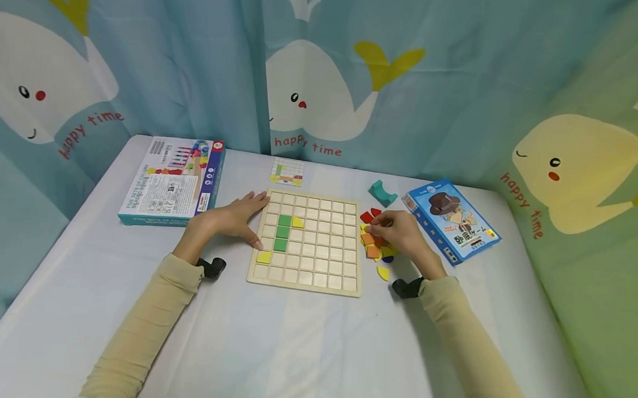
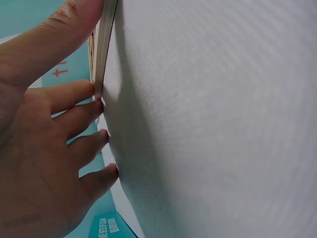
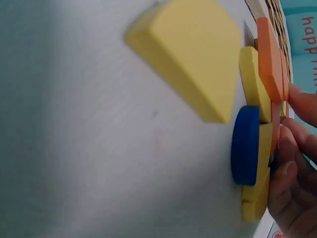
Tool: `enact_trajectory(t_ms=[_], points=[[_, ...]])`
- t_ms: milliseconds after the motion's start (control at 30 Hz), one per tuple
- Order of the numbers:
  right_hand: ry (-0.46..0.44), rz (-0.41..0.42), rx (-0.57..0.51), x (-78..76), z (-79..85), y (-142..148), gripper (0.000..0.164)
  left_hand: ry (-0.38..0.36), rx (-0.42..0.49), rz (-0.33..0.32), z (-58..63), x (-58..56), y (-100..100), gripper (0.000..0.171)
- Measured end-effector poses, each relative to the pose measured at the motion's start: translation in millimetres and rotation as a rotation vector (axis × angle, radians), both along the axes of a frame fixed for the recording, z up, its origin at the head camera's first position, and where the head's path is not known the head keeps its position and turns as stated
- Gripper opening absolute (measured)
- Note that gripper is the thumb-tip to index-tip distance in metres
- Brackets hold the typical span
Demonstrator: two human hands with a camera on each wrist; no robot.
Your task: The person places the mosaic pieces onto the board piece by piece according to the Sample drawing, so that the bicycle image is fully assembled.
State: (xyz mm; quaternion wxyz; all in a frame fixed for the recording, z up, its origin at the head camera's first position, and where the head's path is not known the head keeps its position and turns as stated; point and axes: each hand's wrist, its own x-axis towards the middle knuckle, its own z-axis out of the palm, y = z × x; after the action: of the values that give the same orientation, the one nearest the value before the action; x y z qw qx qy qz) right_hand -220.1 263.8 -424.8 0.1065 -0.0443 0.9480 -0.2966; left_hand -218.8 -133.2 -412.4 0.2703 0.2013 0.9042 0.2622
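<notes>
A wooden grid board [image 1: 304, 289] lies mid-table, holding a column of green squares [image 1: 282, 232], one yellow piece [image 1: 298, 222] beside the top square, and another yellow piece [image 1: 263, 257] lower left. My left hand [image 1: 237, 217] rests along the board's left edge, fingers extended; thumb and fingertips touch the frame in the left wrist view. At the board's right, my right hand [image 1: 401, 232] reaches into a pile of coloured pieces, fingers bent. In the right wrist view its thumb meets an orange piece [image 3: 269, 59]; whether it pinches anything is hidden. A blue piece [image 3: 245, 145] lies nearby.
A pattern card [image 1: 287, 171] lies behind the board. A teal curved piece [image 1: 382, 193] and a blue game box [image 1: 453, 221] stand beyond the pile. Another box [image 1: 173, 182] lies left. A loose yellow quarter-round piece [image 1: 382, 273] sits in front of the pile.
</notes>
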Motion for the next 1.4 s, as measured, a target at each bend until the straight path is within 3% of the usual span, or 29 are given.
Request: enact_trajectory(t_ms=[700,1167,1400], points=[[-0.166,0.015,-0.034,2.5,9.5,-3.0,0.021,-0.006,-0.001,0.01,0.0,1.3,-0.1,0.113],[-0.173,0.072,0.004,2.6,10.6,3.1,0.02,-0.003,0.001,0.006,-1.3,-0.2,-1.4,0.113],[-0.186,0.069,-0.048,3.8,8.9,4.7,0.013,0.0,0.0,-0.002,-1.6,-1.1,-1.4,0.113]])
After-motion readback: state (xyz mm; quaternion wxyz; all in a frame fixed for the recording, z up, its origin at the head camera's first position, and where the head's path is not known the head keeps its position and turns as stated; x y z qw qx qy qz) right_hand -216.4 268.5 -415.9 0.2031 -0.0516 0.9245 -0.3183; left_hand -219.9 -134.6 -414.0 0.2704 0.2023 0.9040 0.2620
